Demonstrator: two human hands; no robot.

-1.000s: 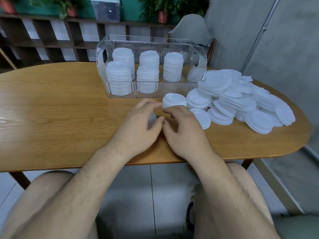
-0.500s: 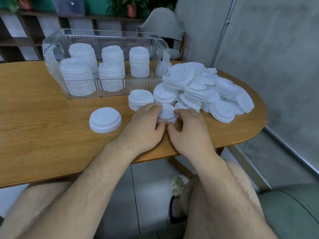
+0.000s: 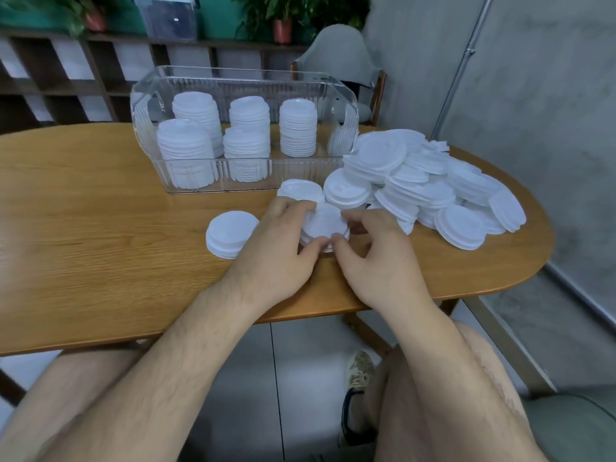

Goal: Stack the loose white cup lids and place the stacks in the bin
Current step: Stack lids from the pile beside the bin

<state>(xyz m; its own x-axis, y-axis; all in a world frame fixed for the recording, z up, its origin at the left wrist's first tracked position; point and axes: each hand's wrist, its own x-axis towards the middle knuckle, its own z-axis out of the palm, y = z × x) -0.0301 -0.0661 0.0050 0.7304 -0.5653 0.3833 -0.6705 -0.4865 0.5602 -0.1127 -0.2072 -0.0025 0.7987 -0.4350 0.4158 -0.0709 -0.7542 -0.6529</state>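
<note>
A small stack of white lids sits on the wooden table between my two hands. My left hand grips its left side with curled fingers and thumb. My right hand grips its right side the same way. Left of them lies a short stack of lids, and another short stack stands just behind my left hand. A big heap of loose white lids spreads over the right of the table. The clear ribbed bin behind holds several tall lid stacks.
The table's rounded right end lies close to the heap. A chair stands behind the bin, a shelf with potted plants along the back wall. My knees and a shoe show below the table's front edge.
The view has swung left and back a little. Both hands have left one short stack at the left and now hold a new small stack from the heap's edge, slightly raised and tidier.
</note>
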